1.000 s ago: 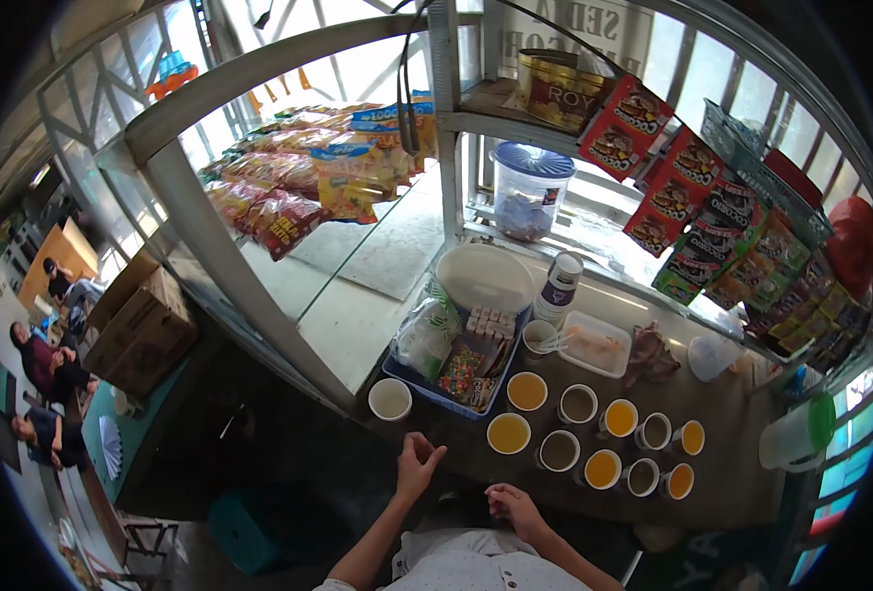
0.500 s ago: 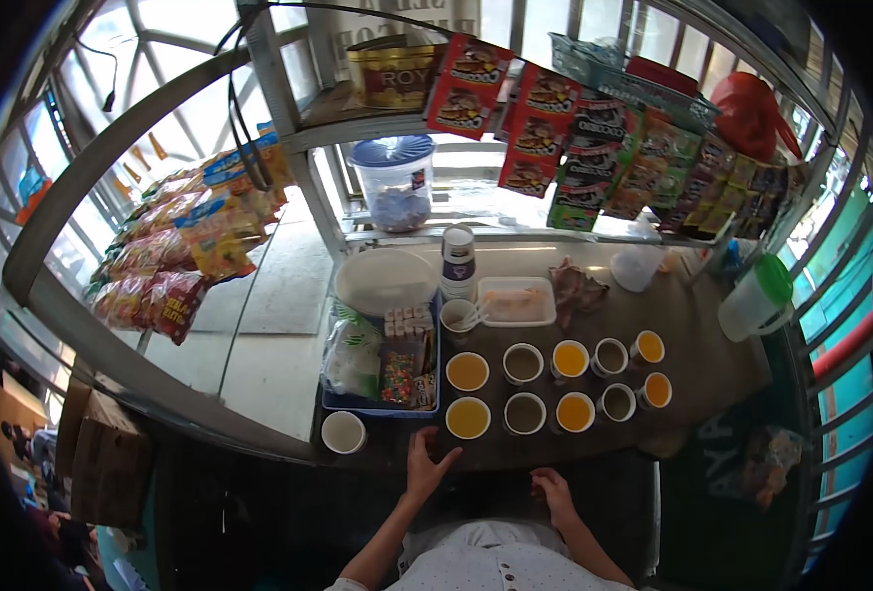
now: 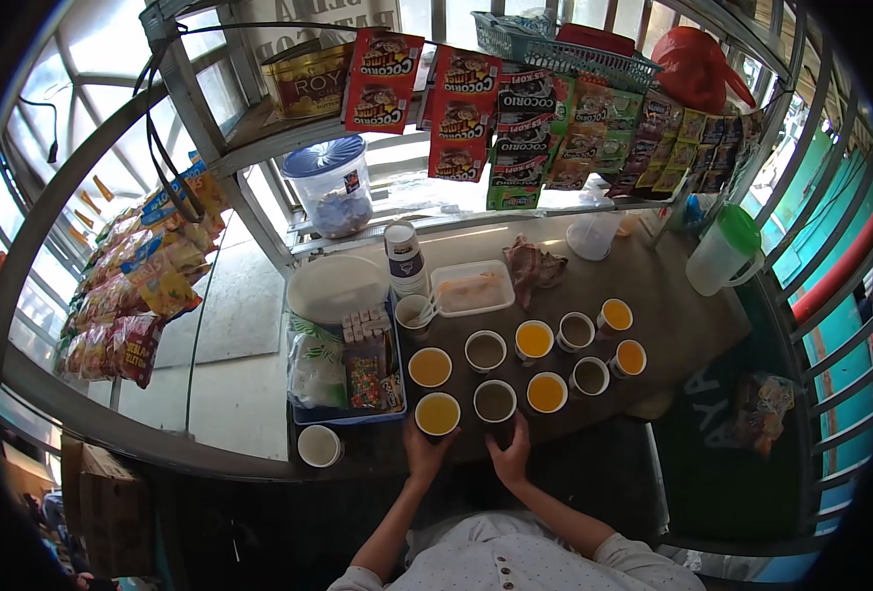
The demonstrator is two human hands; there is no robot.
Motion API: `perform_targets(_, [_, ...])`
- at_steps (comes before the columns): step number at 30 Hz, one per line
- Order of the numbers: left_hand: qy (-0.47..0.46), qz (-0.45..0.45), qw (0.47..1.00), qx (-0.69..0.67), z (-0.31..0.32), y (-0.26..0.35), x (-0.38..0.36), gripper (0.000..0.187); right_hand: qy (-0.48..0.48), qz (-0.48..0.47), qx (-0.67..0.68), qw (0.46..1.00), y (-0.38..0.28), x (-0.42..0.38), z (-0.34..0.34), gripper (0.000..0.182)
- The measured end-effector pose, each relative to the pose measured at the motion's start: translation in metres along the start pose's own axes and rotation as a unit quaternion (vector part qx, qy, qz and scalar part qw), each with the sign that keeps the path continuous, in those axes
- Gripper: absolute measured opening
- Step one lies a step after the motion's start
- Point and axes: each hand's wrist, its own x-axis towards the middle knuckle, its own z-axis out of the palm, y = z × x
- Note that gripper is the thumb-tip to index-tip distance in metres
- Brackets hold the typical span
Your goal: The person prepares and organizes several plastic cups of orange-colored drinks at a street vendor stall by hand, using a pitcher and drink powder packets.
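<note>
Two rows of filled paper cups stand on the dark counter. My left hand (image 3: 426, 453) is wrapped around the lower side of the front-row cup of yellow drink (image 3: 437, 414). Around the base of the cup of dark drink (image 3: 495, 402) beside it curl the fingers of my right hand (image 3: 511, 457); the contact is partly hidden. Behind these two are a cup of orange-brown drink (image 3: 429, 368) and another dark one (image 3: 485, 351). Further right, bright orange cups (image 3: 547, 392) alternate with dark ones (image 3: 590, 376).
At the left, a blue tray (image 3: 350, 419) holds packets, with an empty cup (image 3: 320, 447) in front. Behind stand stacked cups (image 3: 405, 258), a white container (image 3: 472, 288) and a green-lidded pitcher (image 3: 725, 249). Sachets (image 3: 461, 113) hang above; bars line the right.
The view has shifted, so the counter appears further left. Both hands have moved forward from the counter's front edge and taken hold of the yellow cup and the dark cup.
</note>
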Motion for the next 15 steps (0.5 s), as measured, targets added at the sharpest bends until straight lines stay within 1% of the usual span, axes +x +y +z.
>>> perform_targets(1, [-0.005, 0.001, 1.0, -0.004, 0.001, 0.0, 0.002, 0.076, 0.021, -0.004, 0.007, 1.0, 0.003, 0.005, 0.006, 0.07])
perform_targets(3, [-0.016, 0.0, 1.0, -0.014, 0.005, 0.0, 0.004, 0.074, 0.029, -0.012, 0.04, 0.999, 0.008, 0.014, 0.018, 0.071])
perform_targets(4, [-0.007, -0.003, 1.0, -0.014, 0.009, -0.003, 0.003, 0.073, 0.032, -0.017, 0.057, 0.998, 0.01, 0.017, 0.021, 0.072])
perform_targets(6, [0.014, -0.008, 1.0, -0.013, 0.014, -0.011, 0.001, 0.07, 0.028, -0.002, 0.062, 0.998, 0.01, 0.021, 0.024, 0.071])
perform_targets(9, [0.013, 0.001, 0.998, 0.059, 0.015, -0.013, -0.001, 0.066, 0.029, 0.002, 0.067, 0.997, 0.004, 0.03, 0.028, 0.068])
perform_targets(13, [0.022, -0.01, 0.998, 0.064, 0.017, -0.012, -0.002, 0.062, 0.029, 0.023, 0.067, 0.997, -0.003, 0.032, 0.025, 0.063])
perform_targets(15, [0.025, -0.013, 0.997, 0.073, 0.02, -0.017, -0.003, 0.062, 0.024, 0.014, 0.065, 0.998, -0.001, 0.032, 0.025, 0.062])
